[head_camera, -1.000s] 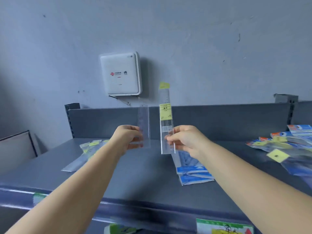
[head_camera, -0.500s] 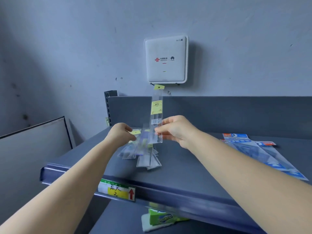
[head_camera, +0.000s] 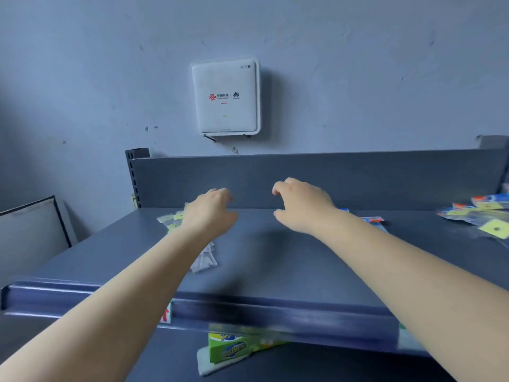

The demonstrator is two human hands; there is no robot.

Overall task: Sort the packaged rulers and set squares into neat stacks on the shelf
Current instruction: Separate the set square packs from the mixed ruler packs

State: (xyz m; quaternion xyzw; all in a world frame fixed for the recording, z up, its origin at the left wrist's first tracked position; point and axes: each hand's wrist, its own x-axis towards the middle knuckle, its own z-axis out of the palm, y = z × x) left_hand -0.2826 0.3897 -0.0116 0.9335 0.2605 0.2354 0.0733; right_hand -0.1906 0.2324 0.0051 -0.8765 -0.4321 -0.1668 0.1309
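Both hands hover above the grey shelf (head_camera: 275,260), near its back panel (head_camera: 330,180), and neither holds anything. The left hand (head_camera: 212,212) has its fingers loosely curled downward over a pile of clear packaged rulers (head_camera: 203,260) that lies toward the shelf's left rear corner; the forearm covers most of that pile, so only its yellow-tagged tops and its near ends show. The right hand (head_camera: 300,206) is also loosely curled and empty, well apart from the left, with bare shelf under it. Just behind the right forearm, blue and red packets (head_camera: 371,220) peek out, mostly hidden. At the shelf's right edge lies a loose spread of packaged set squares (head_camera: 479,216) with yellow tags. A white router (head_camera: 225,97) hangs on the wall above the back panel. Below the shelf's front edge sits a green box (head_camera: 234,347).
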